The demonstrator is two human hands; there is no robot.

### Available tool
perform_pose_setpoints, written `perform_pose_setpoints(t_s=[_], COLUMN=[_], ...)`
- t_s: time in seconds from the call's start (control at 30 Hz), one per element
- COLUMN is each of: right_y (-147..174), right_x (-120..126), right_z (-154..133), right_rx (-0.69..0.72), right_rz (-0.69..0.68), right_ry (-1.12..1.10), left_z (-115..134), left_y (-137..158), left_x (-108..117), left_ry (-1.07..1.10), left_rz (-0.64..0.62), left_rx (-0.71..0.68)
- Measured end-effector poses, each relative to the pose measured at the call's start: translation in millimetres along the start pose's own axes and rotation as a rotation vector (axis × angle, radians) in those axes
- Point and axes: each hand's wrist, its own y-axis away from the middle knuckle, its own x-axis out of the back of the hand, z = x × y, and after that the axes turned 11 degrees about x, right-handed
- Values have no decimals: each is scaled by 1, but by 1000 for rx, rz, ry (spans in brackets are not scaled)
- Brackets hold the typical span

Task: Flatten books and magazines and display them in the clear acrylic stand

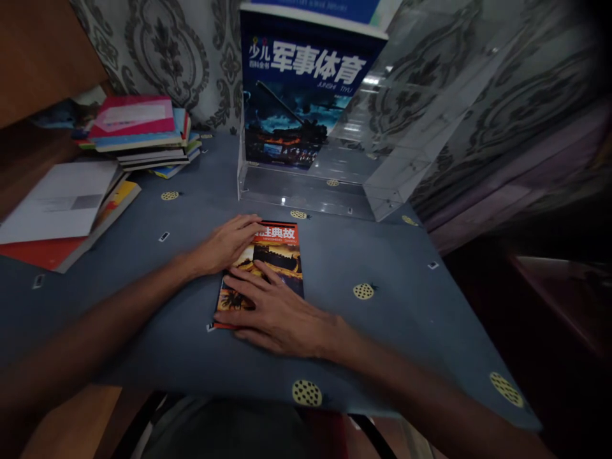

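Observation:
A book [280, 256] with a red title band and a picture of a wall on its cover lies flat on the blue-grey tablecloth [382, 357]. My left hand [227, 245] rests along its upper left side, fingers stretched over the cover's edge and hiding part of the title. Across the lower part of the same cover my right hand [282, 312] lies flat with its fingers spread. Neither hand is closed round anything. Behind the book, a dark blue book [306, 95] with a tank on its cover leans in a clear acrylic stand [382, 191].
At the back left is a stack of books [143, 140] with a pink one on top. Nearer, a white sheet [62, 197] lies on a red and orange book [100, 223]. A patterned curtain [167, 51] hangs behind the table. The table's right edge slopes toward me.

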Motion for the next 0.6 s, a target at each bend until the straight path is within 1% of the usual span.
perform_pose_setpoints(t_s=[0.07, 0.13, 0.2, 0.27, 0.47, 0.6], right_y=[4, 9, 14, 18, 28, 30], right_x=[-3, -7, -9, -9, -3, -4], right_z=[6, 14, 25, 35, 55, 60], right_rx=[5, -37, -127, -236, -564, -665], right_rz=[60, 135, 204, 240, 212, 189], right_ry=[-15, -13, 14, 53, 144, 196], left_z=[-1, -2, -2, -2, 1, 5], left_y=[1, 3, 5, 6, 7, 8], left_x=[-1, -2, -4, -6, -8, -10], left_ry=[-17, -39, -55, -67, -114, -187], left_rz=[6, 13, 33, 62, 80, 150], left_rx=[-13, -24, -22, -2, 60, 168])
